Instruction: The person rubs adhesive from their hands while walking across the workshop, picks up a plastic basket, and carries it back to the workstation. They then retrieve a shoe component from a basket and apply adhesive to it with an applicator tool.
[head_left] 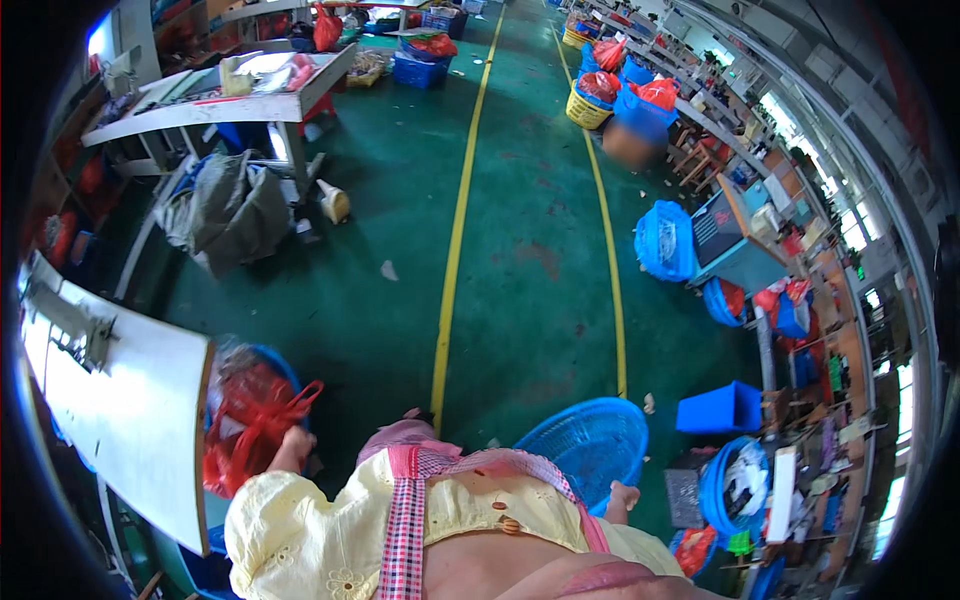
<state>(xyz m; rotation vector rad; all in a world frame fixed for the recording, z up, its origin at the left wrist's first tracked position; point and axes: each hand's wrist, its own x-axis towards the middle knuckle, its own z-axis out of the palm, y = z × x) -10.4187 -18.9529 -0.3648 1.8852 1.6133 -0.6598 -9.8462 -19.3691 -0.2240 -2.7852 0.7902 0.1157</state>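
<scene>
On the left, my left hand is closed at the edge of a knotted red plastic bag, its fingers partly hidden against the bag. The bag sits in a round blue basket beside a white-topped table. At the lower right, my right hand grips the rim of a large round blue plastic basket. That basket is tilted, with its slatted inner wall showing. A pale yellow sleeve and a pink checked apron cover part of the view below.
A white-topped table stands close on the left. Yellow lines run along the green floor. A grey-green sack lies farther left. On the right are a blue bin, a basket of white pieces and long workbenches.
</scene>
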